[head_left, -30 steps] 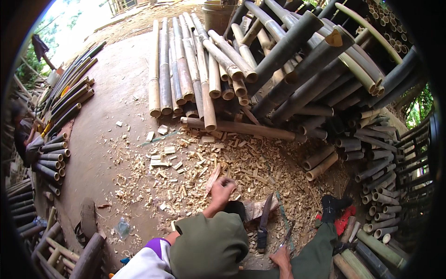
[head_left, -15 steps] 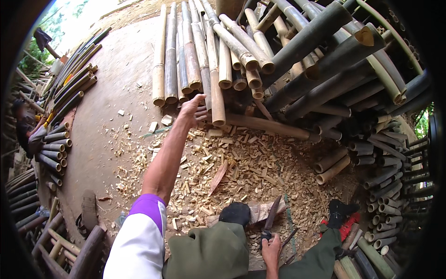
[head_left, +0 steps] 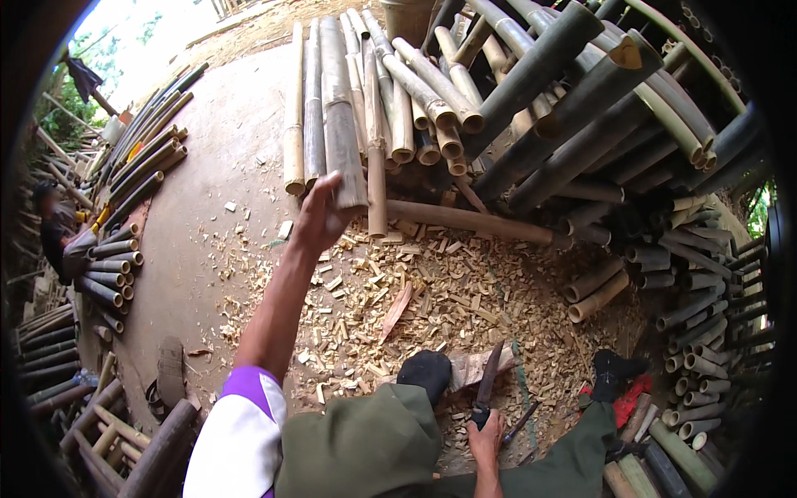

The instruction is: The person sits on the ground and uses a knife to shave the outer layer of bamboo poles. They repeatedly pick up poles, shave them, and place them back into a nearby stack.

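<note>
My left hand (head_left: 320, 214) is stretched forward and grips the near end of a thick grey-brown bamboo pole (head_left: 339, 116). The pole slopes up over other bamboo poles in the row; some of my fingers are hidden behind its end. Low in the picture, my right hand (head_left: 487, 435) is closed round the dark handle of a large knife (head_left: 490, 378), whose blade points up and away from me. Under the blade, a short piece of wood (head_left: 473, 368) lies on the ground beside my dark-covered foot (head_left: 425, 375).
Wood chips (head_left: 440, 286) cover the ground before me. A thick pole (head_left: 469, 220) lies crosswise under the row's ends. Large dark bamboo poles (head_left: 573, 79) lean at the upper right, with cut tubes (head_left: 701, 365) stacked below. At the left, a person (head_left: 66, 236) is beside more bamboo (head_left: 108, 270).
My left hand has closed on a bamboo pole in the row, and that pole is now lifted above its neighbours. My right hand keeps the knife in nearly the same place.
</note>
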A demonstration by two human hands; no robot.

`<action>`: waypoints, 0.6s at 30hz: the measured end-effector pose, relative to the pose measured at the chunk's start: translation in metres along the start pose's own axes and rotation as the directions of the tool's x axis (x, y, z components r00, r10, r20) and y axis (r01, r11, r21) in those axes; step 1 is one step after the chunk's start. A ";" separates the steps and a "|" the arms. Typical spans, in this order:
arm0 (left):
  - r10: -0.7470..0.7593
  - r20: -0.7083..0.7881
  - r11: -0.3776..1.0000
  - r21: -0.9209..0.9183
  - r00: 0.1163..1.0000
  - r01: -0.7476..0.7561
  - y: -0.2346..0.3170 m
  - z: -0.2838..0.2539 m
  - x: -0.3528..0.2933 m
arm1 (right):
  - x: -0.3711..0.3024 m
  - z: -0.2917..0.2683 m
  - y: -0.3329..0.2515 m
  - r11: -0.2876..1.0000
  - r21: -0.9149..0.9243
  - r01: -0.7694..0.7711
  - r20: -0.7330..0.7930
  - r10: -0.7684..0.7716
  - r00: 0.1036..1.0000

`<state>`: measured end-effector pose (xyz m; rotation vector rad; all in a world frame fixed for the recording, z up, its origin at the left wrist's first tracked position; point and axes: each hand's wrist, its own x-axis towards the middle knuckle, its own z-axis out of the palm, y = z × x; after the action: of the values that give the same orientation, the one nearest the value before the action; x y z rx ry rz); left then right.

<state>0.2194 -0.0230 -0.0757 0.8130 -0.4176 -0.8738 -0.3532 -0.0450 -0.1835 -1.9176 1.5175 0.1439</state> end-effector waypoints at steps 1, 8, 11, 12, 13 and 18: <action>-0.016 0.166 1.000 0.008 0.986 0.014 0.002 0.036 -0.009 | 0.000 -0.001 0.005 1.000 0.012 -0.009 -0.012 0.009 1.000; 0.070 -0.310 0.997 0.029 0.948 -0.064 0.056 0.027 0.015 | 0.009 -0.009 0.000 0.975 0.222 -0.002 0.239 -0.052 0.970; -0.020 -0.349 0.999 -0.053 0.937 0.001 0.016 0.066 -0.018 | -0.003 -0.003 -0.007 0.930 0.353 0.099 0.054 -0.126 0.991; -0.026 -0.385 0.995 -0.101 0.923 -0.014 0.005 0.071 -0.027 | -0.002 -0.001 -0.007 0.921 0.385 0.052 0.053 -0.079 0.995; 0.042 -0.361 0.997 -0.043 0.932 -0.062 -0.011 0.072 -0.034 | -0.002 0.001 -0.006 0.910 0.414 0.008 0.054 -0.034 0.998; 0.143 -0.421 0.988 0.113 0.896 -0.105 -0.072 0.113 -0.080 | 0.002 0.007 -0.007 0.904 0.404 0.143 -0.148 -0.090 0.985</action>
<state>0.0645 -0.0369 -0.0598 1.0200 -0.1160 -0.5376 -0.3444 -0.0419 -0.1862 -1.6887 1.3743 -0.3358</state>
